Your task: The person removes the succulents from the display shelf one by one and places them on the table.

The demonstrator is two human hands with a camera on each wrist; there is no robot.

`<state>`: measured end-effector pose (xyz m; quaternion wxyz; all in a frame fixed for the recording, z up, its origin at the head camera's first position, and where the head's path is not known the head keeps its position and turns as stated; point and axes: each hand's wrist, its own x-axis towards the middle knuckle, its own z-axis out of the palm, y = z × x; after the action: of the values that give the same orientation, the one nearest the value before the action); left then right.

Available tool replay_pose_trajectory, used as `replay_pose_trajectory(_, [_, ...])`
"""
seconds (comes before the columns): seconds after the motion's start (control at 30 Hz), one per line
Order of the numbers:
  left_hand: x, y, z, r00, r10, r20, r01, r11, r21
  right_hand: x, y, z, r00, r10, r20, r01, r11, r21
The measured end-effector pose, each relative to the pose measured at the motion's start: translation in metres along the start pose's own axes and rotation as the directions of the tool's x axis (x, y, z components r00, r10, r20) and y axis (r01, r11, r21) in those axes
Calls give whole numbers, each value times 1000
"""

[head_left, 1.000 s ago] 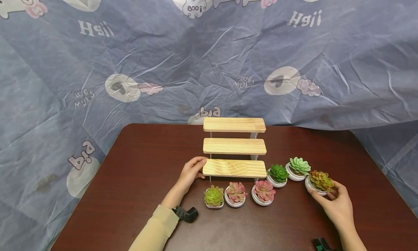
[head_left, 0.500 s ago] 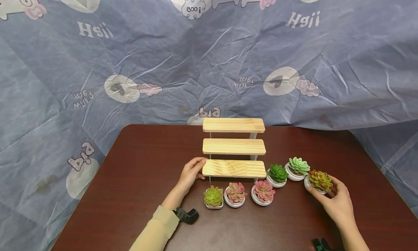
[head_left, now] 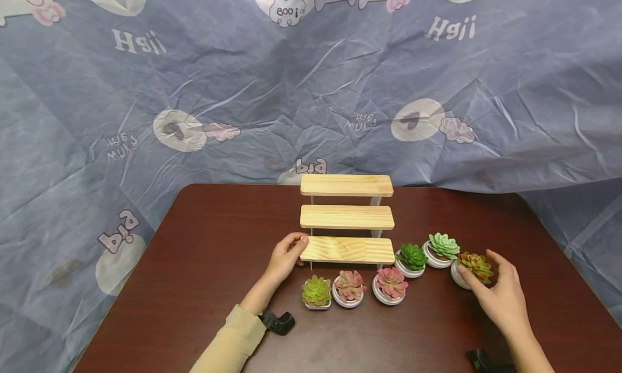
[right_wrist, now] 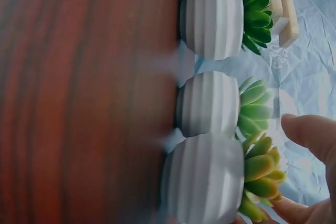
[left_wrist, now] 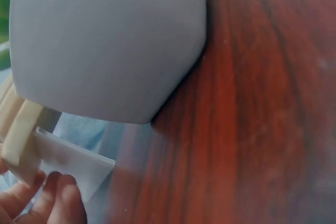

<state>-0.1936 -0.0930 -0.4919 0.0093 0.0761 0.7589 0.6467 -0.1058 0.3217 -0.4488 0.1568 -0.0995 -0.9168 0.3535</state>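
My left hand (head_left: 285,256) grips the left end of the lowest board of a three-tier wooden display stand (head_left: 347,250), thumb on top. In the left wrist view its fingers (left_wrist: 65,195) curl by the board's end and the clear side support (left_wrist: 79,158). My right hand (head_left: 502,292) is spread around an orange-green potted succulent (head_left: 475,268) on the table. In the right wrist view the thumb stands apart from this plant's ribbed white pot (right_wrist: 205,179), while other fingers lie behind its leaves.
A dark green succulent (head_left: 412,257) and a pale green one (head_left: 443,246) stand right of the stand. Two pink succulents (head_left: 350,286) and a yellow-green one (head_left: 316,292) in a squarish pot line its front. A printed blue cloth (head_left: 272,92) hangs behind the brown table (head_left: 223,222).
My right hand's fingers have spread and loosened from the orange-green succulent's pot, which has shifted barely, if at all. The left hand keeps its hold on the stand.
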Motion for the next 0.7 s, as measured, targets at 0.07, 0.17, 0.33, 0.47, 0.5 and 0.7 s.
replay_pose_trajectory(0.07, [-2,2,0,1000,16,1,-16,999,46,0,-4,-1,1000,-17,-9,17,1000,-5])
replay_pose_trajectory(0.17, [-6,7,-3,1000,26,10,-27,992,126,-1,-11,-2,999,-47,-12,47,999,1])
replay_pose_trajectory(0.33, [-12,18,-8,998,64,13,-64,934,352,1,-20,-3,996,-92,-7,92,996,-8])
replay_pose_trajectory(0.47, [-17,30,-11,992,123,-8,-101,849,519,3,-28,-3,993,-118,5,118,993,-30])
replay_pose_trajectory(0.5, [-18,33,-12,990,140,-15,-109,829,548,4,-31,-3,992,-124,11,124,992,-36])
replay_pose_trajectory(0.7, [-28,50,-13,961,276,-29,-186,715,674,7,-47,-2,979,-195,55,198,979,-47])
